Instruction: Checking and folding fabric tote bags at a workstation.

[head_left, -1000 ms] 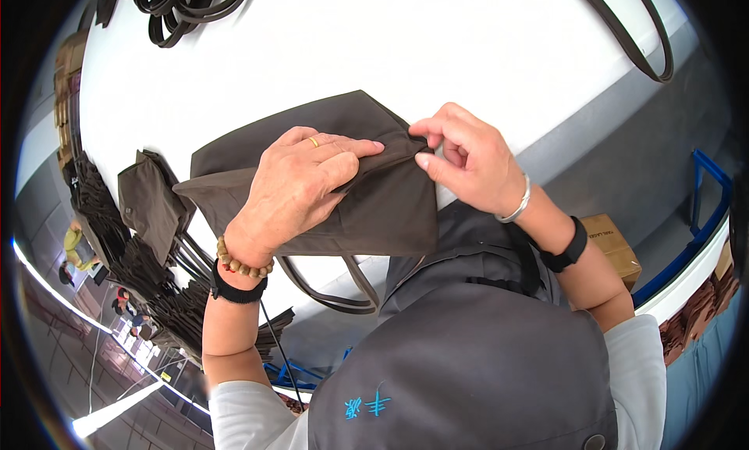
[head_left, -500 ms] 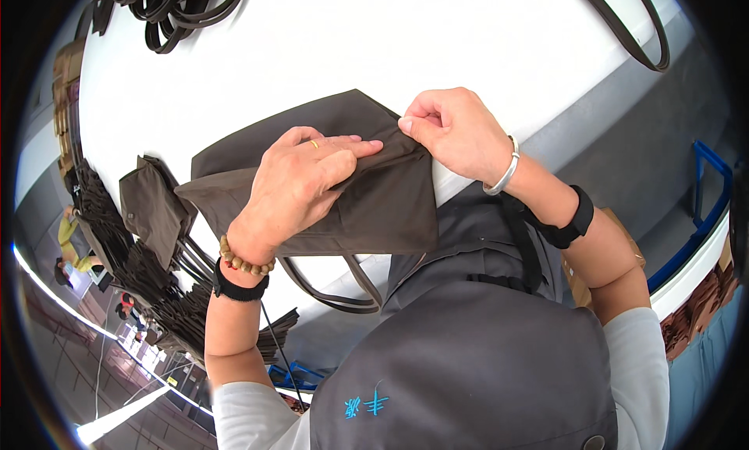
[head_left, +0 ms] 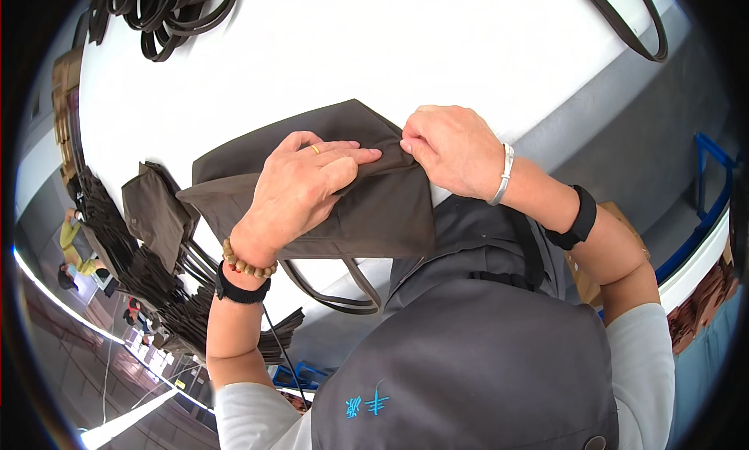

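Observation:
A dark brown fabric bag [head_left: 374,224] lies partly folded across the table's near edge, with a strap loop [head_left: 351,298] hanging below it. My left hand [head_left: 308,177] rests on top, its fingers stretched out along the bag's fold toward the right and the thumb alongside. At the bag's right edge, my right hand [head_left: 452,149] pinches the fabric between thumb and curled fingers. The fingertips of the two hands are a short way apart. Some of the bag's underside is hidden by the left hand and the folds.
Dark strap coils [head_left: 168,13] lie at the far left of the white table [head_left: 437,52], and another strap loop [head_left: 632,21] hangs over its right edge. Stacked brown fabric pieces [head_left: 148,270] line the left side. A blue metal frame [head_left: 706,184] stands at right. Other people [head_left: 74,251] are far left.
My right hand has turned slightly, its knuckles rolling over while it keeps the bag's edge. My left hand stays in nearly the same place on the fabric.

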The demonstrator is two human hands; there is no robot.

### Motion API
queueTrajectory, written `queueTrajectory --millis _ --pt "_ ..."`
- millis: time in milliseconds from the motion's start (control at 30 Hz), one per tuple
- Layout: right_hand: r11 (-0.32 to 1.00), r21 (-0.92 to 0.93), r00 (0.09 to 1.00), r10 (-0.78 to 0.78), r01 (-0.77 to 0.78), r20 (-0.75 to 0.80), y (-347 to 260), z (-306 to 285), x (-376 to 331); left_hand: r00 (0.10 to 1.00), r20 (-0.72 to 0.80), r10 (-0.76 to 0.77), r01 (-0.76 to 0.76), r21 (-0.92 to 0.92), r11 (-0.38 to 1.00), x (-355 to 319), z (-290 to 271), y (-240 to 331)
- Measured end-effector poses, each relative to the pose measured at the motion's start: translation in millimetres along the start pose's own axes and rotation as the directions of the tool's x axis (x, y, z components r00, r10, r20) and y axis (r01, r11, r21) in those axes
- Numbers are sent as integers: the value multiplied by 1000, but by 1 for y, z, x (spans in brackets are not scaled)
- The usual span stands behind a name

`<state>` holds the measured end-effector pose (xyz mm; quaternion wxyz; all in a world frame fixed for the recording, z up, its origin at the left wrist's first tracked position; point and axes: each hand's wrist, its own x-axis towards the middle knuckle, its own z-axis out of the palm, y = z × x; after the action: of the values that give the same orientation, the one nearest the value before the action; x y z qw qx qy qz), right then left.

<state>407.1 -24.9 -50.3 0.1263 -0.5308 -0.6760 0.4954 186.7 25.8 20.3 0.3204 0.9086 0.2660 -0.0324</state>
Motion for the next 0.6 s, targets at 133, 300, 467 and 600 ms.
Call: queueTrajectory --millis 133,300,467,600 --pt "981 170 984 -68 96 -163 11 -3 -8 962 182 -205 259 -356 898 2 -17 -3" --pt "953 301 996 -6 -20 88 11 -22 -7 910 159 -382 399 -581 709 21 -19 -15" --pt "977 211 997 -55 41 57 14 -19 -7 925 262 -276 338 -233 912 49 -12 -20" --pt "968 249 998 -41 29 43 12 -18 -7 912 249 -325 382 -230 895 46 -8 -23"
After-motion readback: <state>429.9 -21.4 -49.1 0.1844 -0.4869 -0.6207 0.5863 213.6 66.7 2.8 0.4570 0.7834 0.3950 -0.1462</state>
